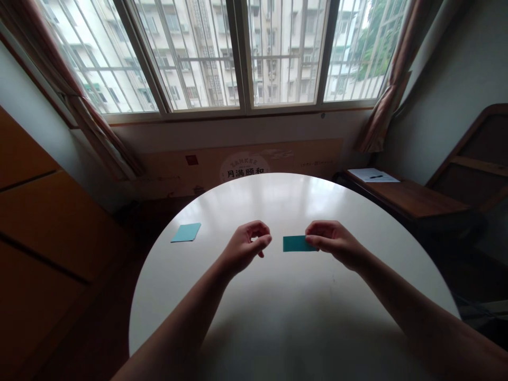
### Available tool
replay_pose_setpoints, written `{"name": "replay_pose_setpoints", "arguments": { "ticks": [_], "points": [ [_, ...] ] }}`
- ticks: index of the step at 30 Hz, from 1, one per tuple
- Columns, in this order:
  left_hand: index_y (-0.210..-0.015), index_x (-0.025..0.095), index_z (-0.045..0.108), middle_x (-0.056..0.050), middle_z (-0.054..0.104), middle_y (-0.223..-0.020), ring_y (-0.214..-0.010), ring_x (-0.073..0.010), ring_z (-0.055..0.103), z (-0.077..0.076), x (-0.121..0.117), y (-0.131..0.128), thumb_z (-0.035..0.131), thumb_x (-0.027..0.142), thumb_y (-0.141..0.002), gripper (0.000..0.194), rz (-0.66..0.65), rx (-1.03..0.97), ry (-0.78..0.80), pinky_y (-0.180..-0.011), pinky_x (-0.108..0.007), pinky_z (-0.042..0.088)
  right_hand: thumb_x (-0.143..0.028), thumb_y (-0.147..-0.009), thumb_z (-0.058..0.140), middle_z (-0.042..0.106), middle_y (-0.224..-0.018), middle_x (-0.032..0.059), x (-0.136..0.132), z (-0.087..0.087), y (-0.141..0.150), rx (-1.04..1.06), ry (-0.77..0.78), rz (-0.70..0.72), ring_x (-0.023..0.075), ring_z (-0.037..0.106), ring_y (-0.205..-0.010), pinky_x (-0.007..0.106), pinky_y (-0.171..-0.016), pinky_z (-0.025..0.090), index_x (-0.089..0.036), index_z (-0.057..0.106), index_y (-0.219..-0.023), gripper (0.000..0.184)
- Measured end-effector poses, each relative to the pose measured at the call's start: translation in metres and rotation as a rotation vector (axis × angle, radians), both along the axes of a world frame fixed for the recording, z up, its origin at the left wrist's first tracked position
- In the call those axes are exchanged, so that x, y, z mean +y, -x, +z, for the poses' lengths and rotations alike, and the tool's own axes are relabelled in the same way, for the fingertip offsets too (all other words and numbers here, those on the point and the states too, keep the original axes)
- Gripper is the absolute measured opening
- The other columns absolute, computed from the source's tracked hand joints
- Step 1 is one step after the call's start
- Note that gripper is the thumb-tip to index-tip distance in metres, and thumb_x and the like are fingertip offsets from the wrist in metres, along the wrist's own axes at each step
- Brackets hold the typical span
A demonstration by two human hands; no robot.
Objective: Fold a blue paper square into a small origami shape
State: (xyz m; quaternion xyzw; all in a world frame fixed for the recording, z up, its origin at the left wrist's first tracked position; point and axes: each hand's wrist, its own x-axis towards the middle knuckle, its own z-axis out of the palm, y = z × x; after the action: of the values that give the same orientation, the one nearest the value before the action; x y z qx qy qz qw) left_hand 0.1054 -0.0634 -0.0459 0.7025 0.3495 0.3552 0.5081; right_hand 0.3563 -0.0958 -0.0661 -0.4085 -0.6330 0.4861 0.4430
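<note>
A flat teal rectangle of paper is pinched at its right end between the thumb and fingers of my right hand. It is held over the white table, and the fingers hide its right end. My left hand is just left of the paper, apart from it. Its fingers are curled in, with the thumb close to the index fingertip, and nothing shows between them. Farther left on the table lies a light blue stack of square paper.
The round white table has its far edge near the window wall. Right of it, a low wooden stand holds a white sheet with a dark pen. Orange-brown cabinets stand at the left.
</note>
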Motion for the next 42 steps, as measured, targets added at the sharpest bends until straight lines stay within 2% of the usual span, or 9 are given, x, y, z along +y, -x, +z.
{"name": "replay_pose_setpoints", "arguments": {
  "ticks": [3,7,11,17,27,31,35,39,42],
  "points": [
    [-0.094,0.013,0.069,-0.005,0.064,-0.080,-0.066,-0.0157,0.059,-0.007,-0.008,-0.010,0.068,0.043,-0.081,0.033,-0.050,0.068,-0.022,-0.050,-0.023,0.050,-0.044,-0.080,0.076,0.060,-0.071,0.0021,-0.003,0.000,0.008,-0.019,-0.002,0.041,0.0150,0.052,-0.065,0.027,-0.058,0.040,-0.016,0.069,-0.080,0.029],
    [-0.081,0.012,0.074,-0.003,0.061,-0.061,-0.052,-0.0131,0.055,-0.015,-0.015,-0.019,0.065,0.043,-0.085,0.033,-0.032,0.226,-0.068,-0.048,-0.022,0.044,-0.046,-0.079,0.076,0.063,-0.075,0.0034,-0.006,-0.003,0.017,-0.058,-0.013,0.053,0.0163,0.055,-0.068,0.027,-0.058,0.040,-0.016,0.070,-0.085,0.031],
    [-0.074,0.012,0.075,-0.002,0.059,-0.056,-0.050,-0.0129,0.054,-0.015,-0.017,-0.020,0.066,0.043,-0.084,0.034,-0.048,0.318,-0.093,-0.047,-0.022,0.041,-0.042,-0.081,0.075,0.063,-0.074,0.0033,-0.005,-0.008,0.019,-0.091,-0.019,0.079,0.0159,0.056,-0.068,0.025,-0.056,0.040,-0.016,0.070,-0.085,0.026],
    [-0.078,0.013,0.072,-0.003,0.061,-0.063,-0.053,-0.0136,0.056,-0.015,-0.016,-0.017,0.056,0.047,-0.091,0.040,-0.193,0.300,0.017,-0.048,-0.022,0.046,-0.034,-0.082,0.073,0.064,-0.077,0.0041,-0.004,-0.013,0.018,-0.073,0.035,0.134,0.0169,0.058,-0.072,0.028,-0.064,0.046,-0.015,0.068,-0.084,0.020],
    [-0.076,0.014,0.072,-0.003,0.060,-0.062,-0.054,-0.0134,0.054,-0.016,-0.018,-0.019,0.056,0.049,-0.091,0.042,-0.222,0.289,0.056,-0.047,-0.022,0.045,-0.027,-0.080,0.065,0.058,-0.071,0.0010,-0.007,-0.010,0.023,-0.138,0.112,0.229,0.0144,0.051,-0.066,0.025,-0.057,0.038,-0.015,0.064,-0.074,0.013],
    [-0.071,0.012,0.071,-0.004,0.058,-0.060,-0.053,-0.0132,0.054,-0.011,-0.012,-0.014,0.064,0.051,-0.085,0.042,-0.174,0.196,0.140,-0.045,-0.021,0.044,-0.028,-0.080,0.065,0.054,-0.065,-0.0008,-0.002,-0.006,0.010,-0.100,0.172,0.269,0.0107,0.043,-0.057,0.023,-0.052,0.031,-0.015,0.062,-0.071,0.016],
    [-0.073,0.011,0.069,-0.004,0.057,-0.061,-0.055,-0.0138,0.055,-0.005,-0.005,-0.009,0.064,0.055,-0.082,0.045,-0.051,0.093,0.176,-0.044,-0.021,0.044,-0.031,-0.082,0.061,0.050,-0.066,-0.0023,0.005,-0.002,-0.008,0.008,0.171,0.153,0.0079,0.034,-0.052,0.022,-0.048,0.023,-0.017,0.056,-0.072,0.019],
    [-0.076,0.011,0.068,-0.004,0.055,-0.063,-0.057,-0.0131,0.053,-0.004,-0.008,-0.012,0.061,0.057,-0.083,0.047,0.082,0.017,0.183,-0.043,-0.020,0.043,-0.040,-0.088,0.062,0.056,-0.081,0.0002,0.004,-0.002,-0.006,0.099,0.121,-0.011,0.0098,0.042,-0.060,0.021,-0.048,0.026,-0.019,0.055,-0.088,0.023],
    [-0.079,0.009,0.070,-0.004,0.055,-0.063,-0.056,-0.0130,0.052,-0.005,-0.014,-0.018,0.061,0.057,-0.083,0.049,0.109,-0.007,0.186,-0.043,-0.020,0.043,-0.045,-0.086,0.071,0.059,-0.081,0.0004,-0.002,-0.006,0.009,0.100,0.103,-0.010,0.0107,0.047,-0.061,0.020,-0.045,0.030,-0.020,0.056,-0.102,0.033]
  ]
}}
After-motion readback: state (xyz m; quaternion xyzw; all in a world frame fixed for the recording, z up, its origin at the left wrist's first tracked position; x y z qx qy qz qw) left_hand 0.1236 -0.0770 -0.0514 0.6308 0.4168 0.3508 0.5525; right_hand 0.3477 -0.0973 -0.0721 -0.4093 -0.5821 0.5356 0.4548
